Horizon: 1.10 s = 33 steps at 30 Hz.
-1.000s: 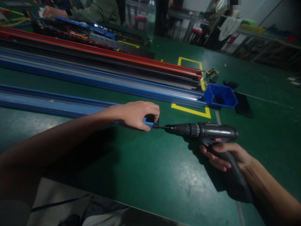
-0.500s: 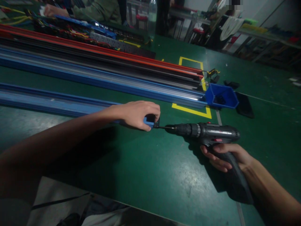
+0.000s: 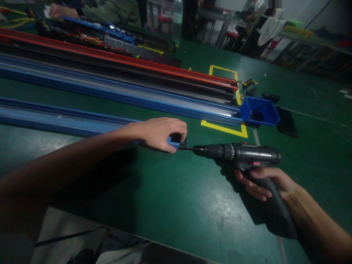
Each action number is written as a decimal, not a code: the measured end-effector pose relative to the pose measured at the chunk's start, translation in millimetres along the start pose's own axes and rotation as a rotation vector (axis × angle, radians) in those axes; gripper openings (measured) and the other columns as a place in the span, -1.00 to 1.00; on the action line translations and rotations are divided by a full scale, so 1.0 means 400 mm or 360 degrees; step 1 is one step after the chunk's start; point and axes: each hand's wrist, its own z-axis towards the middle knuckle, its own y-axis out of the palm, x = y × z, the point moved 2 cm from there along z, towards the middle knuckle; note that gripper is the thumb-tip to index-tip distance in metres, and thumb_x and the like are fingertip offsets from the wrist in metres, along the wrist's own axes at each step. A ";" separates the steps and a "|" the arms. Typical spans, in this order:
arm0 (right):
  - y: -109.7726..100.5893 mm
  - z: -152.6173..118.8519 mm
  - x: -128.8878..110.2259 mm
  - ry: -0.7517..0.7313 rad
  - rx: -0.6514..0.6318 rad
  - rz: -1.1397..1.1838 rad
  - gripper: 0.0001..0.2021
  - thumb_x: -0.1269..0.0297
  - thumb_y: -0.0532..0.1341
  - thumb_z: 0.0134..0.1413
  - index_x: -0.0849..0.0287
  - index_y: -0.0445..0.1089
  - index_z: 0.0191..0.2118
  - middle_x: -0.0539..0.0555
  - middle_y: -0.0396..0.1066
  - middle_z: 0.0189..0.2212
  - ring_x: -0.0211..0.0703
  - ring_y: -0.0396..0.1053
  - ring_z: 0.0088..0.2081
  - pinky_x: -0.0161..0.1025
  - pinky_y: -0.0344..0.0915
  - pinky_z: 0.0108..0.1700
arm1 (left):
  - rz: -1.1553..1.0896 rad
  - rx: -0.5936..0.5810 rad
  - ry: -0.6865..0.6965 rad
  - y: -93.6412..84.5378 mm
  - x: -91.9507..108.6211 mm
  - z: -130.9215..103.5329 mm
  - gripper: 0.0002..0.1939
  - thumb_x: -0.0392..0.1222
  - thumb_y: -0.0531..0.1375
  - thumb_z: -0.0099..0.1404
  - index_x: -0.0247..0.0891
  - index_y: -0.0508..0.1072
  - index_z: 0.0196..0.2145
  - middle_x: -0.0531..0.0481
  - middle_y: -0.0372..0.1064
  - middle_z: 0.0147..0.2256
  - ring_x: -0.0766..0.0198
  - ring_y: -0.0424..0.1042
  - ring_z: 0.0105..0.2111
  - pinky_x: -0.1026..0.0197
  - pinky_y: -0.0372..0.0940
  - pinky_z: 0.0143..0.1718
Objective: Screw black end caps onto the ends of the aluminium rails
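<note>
My left hand is closed around the right end of a long blue rail, thumb in front and fingers over the top. A small black end piece shows at that end, partly hidden by my fingers. My right hand grips the handle of a black cordless drill, which points left. Its long thin bit reaches to the black end piece; whether it sits in a screw is too small to tell.
Behind lie more blue rails, black rails and a red rail. A blue bin with dark parts stands at their right end, beside a dark flat object. Across the green table, a co-worker's hand is near wiring.
Almost nothing differs. Both hands, the rail and the drill stay in place; the view has shifted only very slightly.
</note>
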 end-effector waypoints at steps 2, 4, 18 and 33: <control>-0.001 -0.001 0.001 -0.0012 -0.0006 0.0003 -0.75 0.30 0.31 0.28 0.38 0.59 -0.06 0.08 0.49 -0.38 -0.48 0.25 -0.67 -0.41 0.44 -0.52 | 0.0004 0.0001 0.0000 0.000 -0.001 0.001 -0.78 -0.12 0.37 0.22 -0.15 0.47 -0.19 0.00 0.46 -0.13 0.13 0.44 -0.10 0.17 0.23 -0.07; -0.002 -0.002 0.003 0.0004 0.0000 0.0006 -0.75 0.31 0.31 0.27 0.39 0.59 -0.06 0.08 0.49 -0.39 -0.46 0.27 -0.67 -0.41 0.45 -0.52 | 0.0013 -0.0005 0.0003 0.000 -0.001 0.001 -0.78 -0.11 0.37 0.23 -0.15 0.47 -0.19 -0.01 0.46 -0.13 0.13 0.44 -0.09 0.17 0.23 -0.06; 0.001 -0.007 0.004 -0.0001 0.0050 0.0038 -0.77 0.33 0.32 0.25 0.39 0.60 -0.09 0.08 0.49 -0.43 -0.43 0.25 -0.68 -0.40 0.44 -0.52 | 0.0004 -0.0023 -0.0005 -0.002 0.000 0.000 -0.78 -0.12 0.37 0.24 -0.16 0.47 -0.19 -0.01 0.44 -0.13 0.14 0.43 -0.09 0.15 0.22 -0.06; -0.002 -0.007 0.006 0.0015 0.0064 0.0019 -0.79 0.32 0.32 0.25 0.38 0.58 -0.11 0.05 0.45 -0.43 -0.45 0.22 -0.67 -0.42 0.42 -0.53 | -0.0001 -0.0025 -0.0008 -0.002 0.001 -0.001 -0.78 -0.12 0.36 0.23 -0.16 0.47 -0.19 -0.01 0.45 -0.13 0.13 0.43 -0.08 0.16 0.23 -0.05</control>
